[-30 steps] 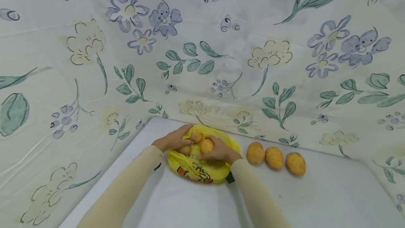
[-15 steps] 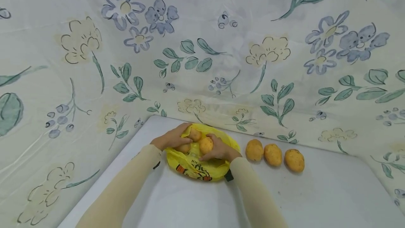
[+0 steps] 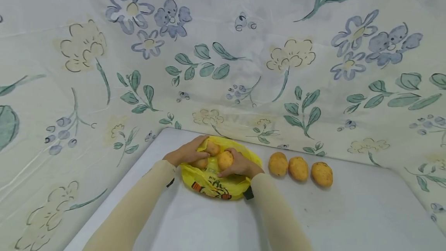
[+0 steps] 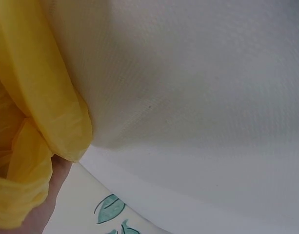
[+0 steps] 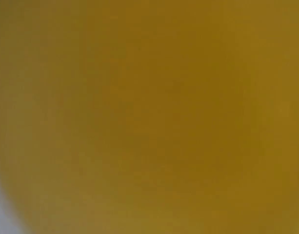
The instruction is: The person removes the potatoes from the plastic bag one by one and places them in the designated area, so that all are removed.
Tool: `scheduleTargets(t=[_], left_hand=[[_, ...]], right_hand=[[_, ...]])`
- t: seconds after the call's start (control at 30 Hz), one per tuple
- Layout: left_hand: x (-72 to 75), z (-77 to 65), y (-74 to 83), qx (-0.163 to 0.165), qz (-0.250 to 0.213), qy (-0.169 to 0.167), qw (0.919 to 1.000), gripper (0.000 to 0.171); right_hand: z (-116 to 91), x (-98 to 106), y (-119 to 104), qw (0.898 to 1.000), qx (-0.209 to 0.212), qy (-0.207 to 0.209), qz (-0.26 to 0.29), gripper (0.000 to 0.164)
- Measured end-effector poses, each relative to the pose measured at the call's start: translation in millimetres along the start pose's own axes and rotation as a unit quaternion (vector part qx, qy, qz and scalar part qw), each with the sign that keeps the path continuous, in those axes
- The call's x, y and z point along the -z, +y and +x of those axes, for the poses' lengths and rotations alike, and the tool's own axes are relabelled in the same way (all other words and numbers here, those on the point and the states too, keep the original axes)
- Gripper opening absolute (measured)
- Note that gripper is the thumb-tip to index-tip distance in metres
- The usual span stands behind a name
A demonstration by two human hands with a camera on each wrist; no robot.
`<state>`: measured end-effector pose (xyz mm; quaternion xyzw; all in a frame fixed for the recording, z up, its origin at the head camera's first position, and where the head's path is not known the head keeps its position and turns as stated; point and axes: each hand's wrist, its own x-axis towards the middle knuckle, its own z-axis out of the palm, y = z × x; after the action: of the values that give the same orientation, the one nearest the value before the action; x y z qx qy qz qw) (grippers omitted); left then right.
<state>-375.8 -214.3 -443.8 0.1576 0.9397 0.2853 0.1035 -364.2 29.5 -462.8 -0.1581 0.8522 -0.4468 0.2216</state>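
A yellow plastic bag (image 3: 198, 179) with black and orange print lies spread open near the back of the white table. At its left rim, my left hand (image 3: 187, 153) grips the plastic, fingers reaching over the opening. Inside the mouth, my right hand (image 3: 240, 164) holds a potato (image 3: 225, 160) between thumb and fingers. Two more potatoes show in the bag: one towards the back (image 3: 213, 148) and one partly under my left hand (image 3: 200, 163). In the left wrist view, folds of the bag (image 4: 51, 87) cover most of the hand. Blurred yellow plastic (image 5: 154, 117) fills the right wrist view.
To the right of the bag, three potatoes sit in a row: a left one (image 3: 278, 164), a middle one (image 3: 298, 169) and a right one (image 3: 322, 174). A floral cloth (image 3: 223, 69) hangs close behind the white table (image 3: 209, 224) and along its left side.
The head view has shifted slightly, so the scene sits a little further left. Both hands, the bag and the potatoes keep nearly the same places relative to each other.
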Motion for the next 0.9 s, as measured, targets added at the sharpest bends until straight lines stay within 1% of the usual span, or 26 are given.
scheduleTargets(t=[0.2, 0.3, 0.47, 0.63, 0.73, 0.9], left_hand=[[-0.8, -0.9, -1.6, 0.004, -0.013, -0.001, 0.9999, 0.080], [0.0, 0.3, -2.1, 0.000, -0.016, 0.000, 0.9999, 0.080], [-0.6, 4.6, -3.3, -0.004, -0.019, -0.003, 0.9998, 0.080], [-1.5, 4.1, -1.6, 0.003, -0.023, -0.007, 0.9997, 0.080], [-1.3, 3.2, -0.1, 0.004, -0.023, -0.013, 0.9996, 0.080], [0.0, 3.1, -0.4, 0.004, -0.020, -0.011, 0.9997, 0.080]], right_hand=[[5.0, -1.4, 5.3, 1.000, 0.009, -0.003, 0.000, 0.103], [6.1, -0.7, 5.3, 1.000, 0.017, -0.004, 0.003, 0.102], [7.9, 1.8, 7.7, 1.000, 0.009, -0.005, 0.011, 0.104], [7.1, 1.8, 9.1, 1.000, 0.003, -0.004, 0.013, 0.105], [4.2, 0.5, 8.5, 1.000, 0.003, 0.001, 0.004, 0.103], [3.9, -1.5, 6.3, 1.000, 0.015, 0.015, -0.001, 0.097]])
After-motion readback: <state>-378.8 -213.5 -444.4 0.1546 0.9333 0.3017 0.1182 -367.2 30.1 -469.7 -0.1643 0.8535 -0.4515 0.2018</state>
